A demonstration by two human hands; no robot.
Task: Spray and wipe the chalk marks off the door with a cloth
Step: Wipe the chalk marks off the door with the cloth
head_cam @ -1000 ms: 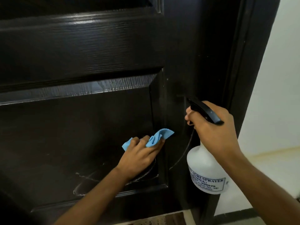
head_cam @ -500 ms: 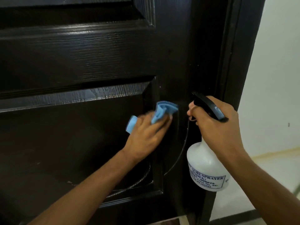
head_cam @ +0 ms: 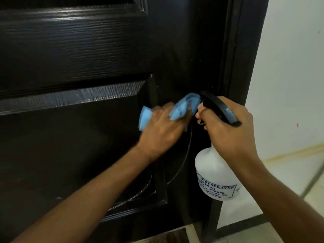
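The left hand [head_cam: 162, 128] presses a blue cloth [head_cam: 182, 107] against the dark door [head_cam: 78, 50] near its right edge, beside a curved chalk mark [head_cam: 185, 158], while the right hand [head_cam: 228, 130] grips the white spray bottle [head_cam: 214, 174] by its neck.

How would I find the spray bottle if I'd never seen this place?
Look at the big dark door, then along its right edge. The right hand holds the spray bottle there: the only white thing, with a black trigger top and a blue-lettered label.

Dim light, glare streaks on the dark door [head_cam: 73, 42], left hand [head_cam: 163, 127] motion-blurred, edges bowed
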